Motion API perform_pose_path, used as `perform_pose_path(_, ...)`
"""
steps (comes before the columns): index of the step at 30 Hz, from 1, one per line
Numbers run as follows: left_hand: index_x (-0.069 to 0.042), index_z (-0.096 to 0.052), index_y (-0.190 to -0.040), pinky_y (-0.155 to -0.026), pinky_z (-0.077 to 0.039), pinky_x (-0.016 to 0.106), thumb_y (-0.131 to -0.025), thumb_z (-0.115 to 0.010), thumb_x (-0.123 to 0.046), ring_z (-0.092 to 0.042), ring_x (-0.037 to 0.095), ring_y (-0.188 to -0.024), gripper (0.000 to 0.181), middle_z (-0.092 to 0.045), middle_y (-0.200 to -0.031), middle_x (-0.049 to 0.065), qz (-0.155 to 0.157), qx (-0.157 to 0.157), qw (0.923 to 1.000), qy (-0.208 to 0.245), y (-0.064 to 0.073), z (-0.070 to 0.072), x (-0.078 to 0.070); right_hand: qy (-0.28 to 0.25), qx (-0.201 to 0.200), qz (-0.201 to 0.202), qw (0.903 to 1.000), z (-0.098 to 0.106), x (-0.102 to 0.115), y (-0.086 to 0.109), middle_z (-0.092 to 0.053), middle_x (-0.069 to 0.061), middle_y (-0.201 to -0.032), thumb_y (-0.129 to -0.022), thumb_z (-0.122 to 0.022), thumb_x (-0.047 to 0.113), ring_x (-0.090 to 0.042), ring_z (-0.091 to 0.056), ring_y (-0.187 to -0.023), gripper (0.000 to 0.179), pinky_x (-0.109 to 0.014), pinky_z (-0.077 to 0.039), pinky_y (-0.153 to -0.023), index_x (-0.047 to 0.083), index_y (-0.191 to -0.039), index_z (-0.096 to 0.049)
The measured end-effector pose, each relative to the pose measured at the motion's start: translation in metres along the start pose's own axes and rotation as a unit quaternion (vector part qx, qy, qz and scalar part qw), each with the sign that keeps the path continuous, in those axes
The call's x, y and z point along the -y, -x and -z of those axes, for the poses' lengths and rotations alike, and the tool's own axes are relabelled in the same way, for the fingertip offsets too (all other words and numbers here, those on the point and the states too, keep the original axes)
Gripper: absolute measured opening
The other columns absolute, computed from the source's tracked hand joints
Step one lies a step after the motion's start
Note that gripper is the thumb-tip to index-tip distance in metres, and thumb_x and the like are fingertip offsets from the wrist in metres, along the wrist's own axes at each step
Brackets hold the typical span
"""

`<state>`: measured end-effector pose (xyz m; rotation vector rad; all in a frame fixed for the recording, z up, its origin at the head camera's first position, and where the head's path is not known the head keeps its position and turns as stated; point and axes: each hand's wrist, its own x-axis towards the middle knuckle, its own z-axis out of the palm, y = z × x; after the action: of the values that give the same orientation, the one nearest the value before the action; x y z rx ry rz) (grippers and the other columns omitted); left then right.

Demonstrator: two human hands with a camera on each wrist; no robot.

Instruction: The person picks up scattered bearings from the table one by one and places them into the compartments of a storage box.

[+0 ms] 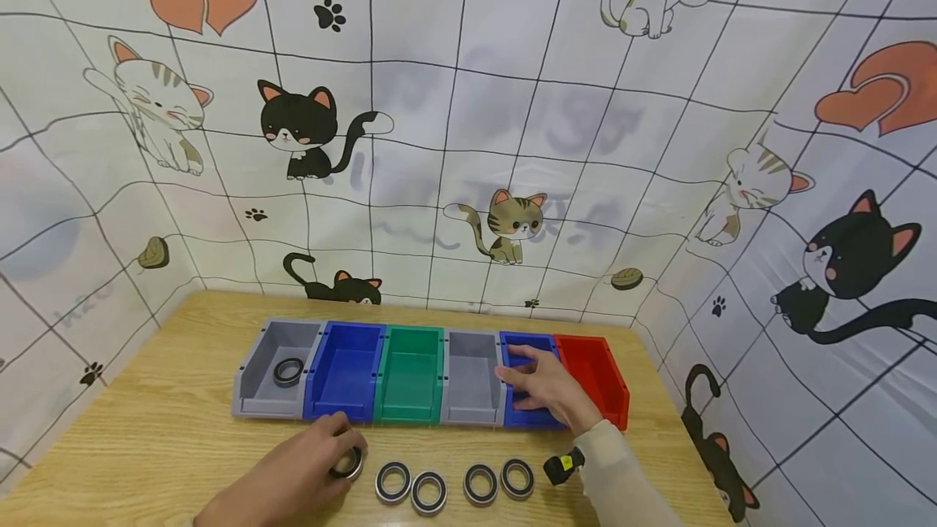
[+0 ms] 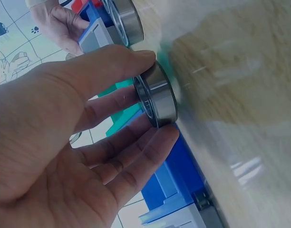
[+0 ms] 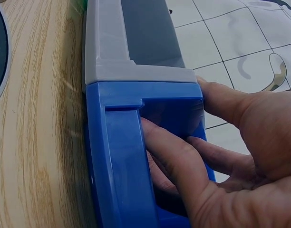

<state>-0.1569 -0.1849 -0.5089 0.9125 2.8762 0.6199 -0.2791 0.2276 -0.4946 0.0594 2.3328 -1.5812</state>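
In the head view, my left hand is at the table in front of the bins. Its thumb and fingers pinch a ball bearing, a steel ring with a dark face, tipped on edge in the left wrist view. My right hand reaches into the right-hand blue bin, fingers spread. Seen from the right wrist, the thumb lies at the divider beside the grey bin, with fingers inside the blue one; no object shows between them. Another bearing lies in the leftmost grey bin.
Several bearings lie along the table's front. The joined bins also include a left blue bin, a green bin and a red bin. A cat-print curtain surrounds the table's back and sides.
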Motion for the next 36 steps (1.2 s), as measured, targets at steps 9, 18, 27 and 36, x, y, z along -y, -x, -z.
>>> perform_pose_path(9, -0.018, -0.083, -0.124, -0.079, -0.066, 0.029, -0.098, -0.096, -0.023, -0.061, 0.006, -0.095, 0.03, -0.067, -0.109, -0.006, -0.001, -0.061, 0.997, -0.048, -0.004, 0.006, 0.002, 0.001, -0.002, -0.001, 1.0, -0.001, 0.0, -0.002, -0.073, -0.029, -0.145, -0.106, -0.09, 0.028, -0.035, -0.083, -0.115, 0.081, -0.054, -0.075, -0.089, 0.006, -0.174, -0.052)
perform_pose_path(18, -0.014, -0.082, -0.121, -0.077, -0.064, 0.031, -0.089, -0.102, -0.015, -0.063, 0.012, -0.095, 0.037, -0.068, -0.108, -0.003, -0.021, -0.139, 0.9857, -0.093, -0.011, 0.009, 0.007, -0.004, -0.003, -0.004, 1.0, -0.002, 0.0, -0.002, -0.074, -0.028, -0.144, -0.105, -0.091, 0.028, -0.036, -0.082, -0.115, 0.083, -0.053, -0.075, -0.09, 0.006, -0.175, -0.051)
perform_pose_path(27, -0.008, -0.08, -0.122, -0.073, -0.058, 0.026, -0.09, -0.1, -0.01, -0.058, 0.01, -0.093, 0.037, -0.068, -0.107, 0.002, -0.004, -0.179, 0.9784, -0.102, -0.022, 0.017, 0.012, 0.008, -0.008, -0.001, 0.9999, -0.001, 0.002, -0.001, -0.073, -0.03, -0.146, -0.105, -0.091, 0.028, -0.037, -0.082, -0.116, 0.083, -0.054, -0.075, -0.089, 0.006, -0.175, -0.051)
perform_pose_path(36, -0.006, -0.08, -0.125, -0.077, -0.058, 0.031, -0.094, -0.096, -0.005, -0.058, 0.013, -0.095, 0.035, -0.067, -0.108, 0.003, 0.028, -0.183, 0.9772, -0.104, -0.044, 0.015, 0.017, 0.006, -0.004, 0.001, 1.0, -0.001, -0.001, -0.002, -0.073, -0.03, -0.146, -0.105, -0.091, 0.029, -0.039, -0.083, -0.118, 0.084, -0.052, -0.075, -0.088, 0.004, -0.174, -0.051)
